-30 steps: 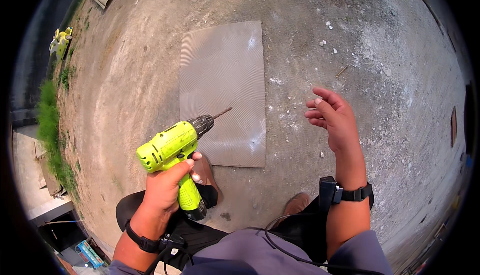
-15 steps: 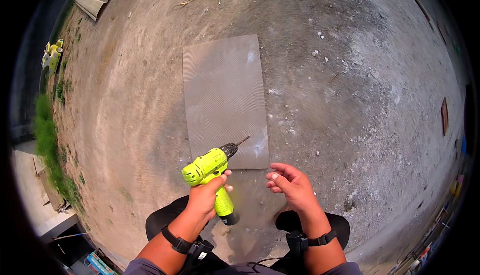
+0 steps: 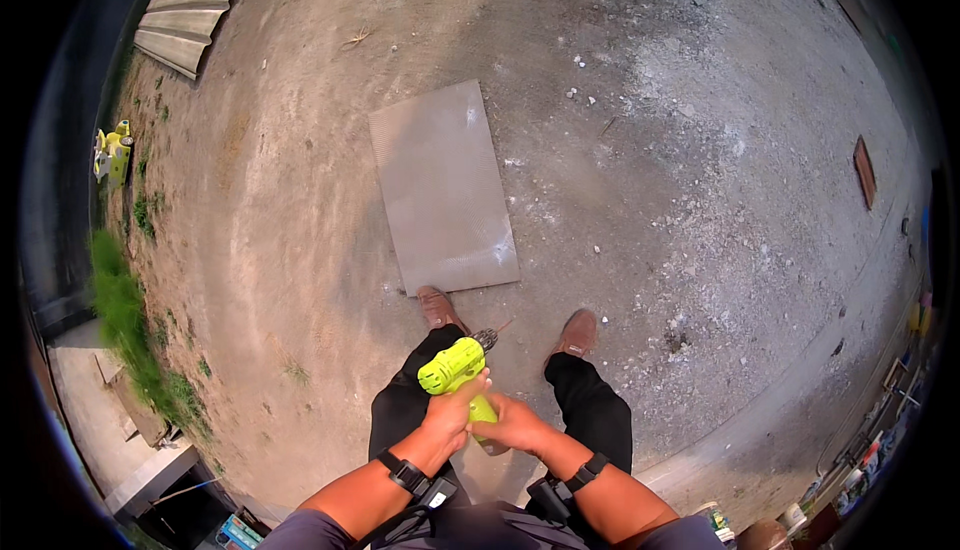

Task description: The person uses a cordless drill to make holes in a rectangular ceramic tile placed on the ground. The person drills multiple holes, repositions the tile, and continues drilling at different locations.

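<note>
My left hand (image 3: 450, 420) is wrapped round the grip of a lime-green cordless drill (image 3: 452, 364). A thin bit in its black chuck (image 3: 485, 338) points away to the upper right. My right hand (image 3: 516, 424) is closed on the lower handle, by the dark battery base, which its fingers partly hide. Beyond my shoes, a grey rectangular board (image 3: 447, 190) with fine lines on its surface lies flat on the ground, apart from the drill.
My brown left shoe (image 3: 435, 307) is at the board's near edge; the right shoe (image 3: 577, 334) stands on dirt. Corrugated sheets (image 3: 195, 12) lie far left, near a yellow toy-like vehicle (image 3: 113, 154) and grass (image 3: 125, 295). A reddish-brown slab (image 3: 864, 173) lies right, beyond pale rubble.
My right hand has moved left from beside the drill and closed on its lower handle. The drill has come nearer my body and to the right. The view has shifted, showing both shoes.
</note>
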The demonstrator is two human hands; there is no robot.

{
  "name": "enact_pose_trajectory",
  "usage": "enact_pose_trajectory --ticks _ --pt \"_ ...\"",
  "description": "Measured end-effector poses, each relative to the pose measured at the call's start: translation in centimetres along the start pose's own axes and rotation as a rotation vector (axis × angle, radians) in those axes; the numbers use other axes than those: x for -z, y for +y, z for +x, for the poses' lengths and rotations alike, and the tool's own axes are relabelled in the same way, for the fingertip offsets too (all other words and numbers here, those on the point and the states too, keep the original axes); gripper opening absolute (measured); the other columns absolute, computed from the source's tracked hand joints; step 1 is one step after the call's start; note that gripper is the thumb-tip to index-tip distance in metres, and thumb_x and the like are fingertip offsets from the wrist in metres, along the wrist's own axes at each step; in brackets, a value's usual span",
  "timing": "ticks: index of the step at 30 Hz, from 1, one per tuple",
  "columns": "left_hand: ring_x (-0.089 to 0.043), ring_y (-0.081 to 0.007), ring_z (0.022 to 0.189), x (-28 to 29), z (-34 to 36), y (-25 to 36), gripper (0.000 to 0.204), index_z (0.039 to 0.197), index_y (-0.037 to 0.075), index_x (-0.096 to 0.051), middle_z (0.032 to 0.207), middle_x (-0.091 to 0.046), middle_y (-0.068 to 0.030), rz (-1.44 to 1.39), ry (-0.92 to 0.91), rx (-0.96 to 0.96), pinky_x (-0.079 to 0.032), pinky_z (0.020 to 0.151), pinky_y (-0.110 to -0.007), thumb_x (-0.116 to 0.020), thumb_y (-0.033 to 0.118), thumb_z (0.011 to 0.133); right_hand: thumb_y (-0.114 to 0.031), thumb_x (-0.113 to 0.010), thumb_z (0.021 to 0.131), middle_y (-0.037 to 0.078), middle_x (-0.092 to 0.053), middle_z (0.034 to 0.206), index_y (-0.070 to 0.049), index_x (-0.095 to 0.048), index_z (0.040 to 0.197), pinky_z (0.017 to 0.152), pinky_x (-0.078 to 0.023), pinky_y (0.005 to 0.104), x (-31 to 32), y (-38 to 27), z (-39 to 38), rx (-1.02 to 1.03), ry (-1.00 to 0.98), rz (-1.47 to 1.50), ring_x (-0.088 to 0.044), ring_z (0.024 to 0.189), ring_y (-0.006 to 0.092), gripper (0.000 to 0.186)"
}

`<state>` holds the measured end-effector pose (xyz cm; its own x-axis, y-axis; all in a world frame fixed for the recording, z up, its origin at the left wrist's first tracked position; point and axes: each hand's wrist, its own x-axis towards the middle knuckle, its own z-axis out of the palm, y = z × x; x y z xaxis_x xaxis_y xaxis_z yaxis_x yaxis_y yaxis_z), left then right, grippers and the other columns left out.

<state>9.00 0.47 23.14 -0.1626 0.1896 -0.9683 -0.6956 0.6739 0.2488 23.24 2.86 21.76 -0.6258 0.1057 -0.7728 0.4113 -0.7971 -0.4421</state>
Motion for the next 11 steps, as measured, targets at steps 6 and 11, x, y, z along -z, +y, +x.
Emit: enact_pose_trajectory --ticks 6,11 --pt "-0.065 -0.0163 0.097 -4.0 -8.8 -0.6 0.031 0.121 0.002 -0.061 0.109 -0.068 -0.0081 0.192 -0.112 0.073 -0.053 0.087 -0.031 -0.069 0.015 0.094 -0.035 -0.081 0.075 0.011 -0.070 0.094 0.000 -0.058 0.115 0.073 -0.054 0.0329 -1.3 -6.3 -11.4 -0.016 0.157 -0.141 -0.067 0.081 0.0199 0.058" --pt "-0.059 -0.0167 0.106 -3.8 -12.9 1.8 0.063 0.141 0.006 -0.048 0.116 -0.065 -0.0097 0.648 -0.520 0.147 -0.044 0.094 -0.032 -0.069 0.040 0.092 -0.033 -0.079 0.077 0.010 -0.071 0.089 0.001 -0.058 0.116 0.074 -0.054 0.0342 -1.4 -6.4 -17.1 0.002 0.365 -0.252 -0.068 0.081 0.0216 0.056"
